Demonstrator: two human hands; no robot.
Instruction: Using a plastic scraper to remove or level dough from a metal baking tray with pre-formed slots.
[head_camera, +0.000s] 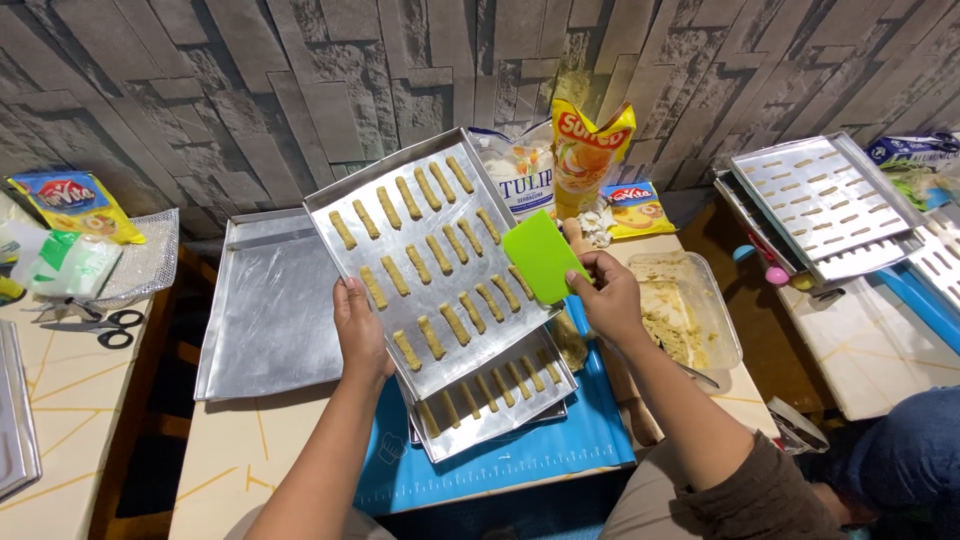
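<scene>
My left hand (360, 335) grips the near edge of a metal baking tray (470, 330), lifted and tilted, with rows of several small dough sticks (440, 255) on it. My right hand (607, 297) holds a green plastic scraper (543, 256) over the tray's right edge. Beneath the lifted tray another tray of dough sticks (500, 395) rests on a blue mat (510, 460).
An empty metal tray (265, 310) lies to the left. A clear container of dough (685, 310) sits right of my hand. Food packets (590, 150) stand by the wall. Scissors (100, 328) lie far left. More filled trays (825, 200) are stacked at the right.
</scene>
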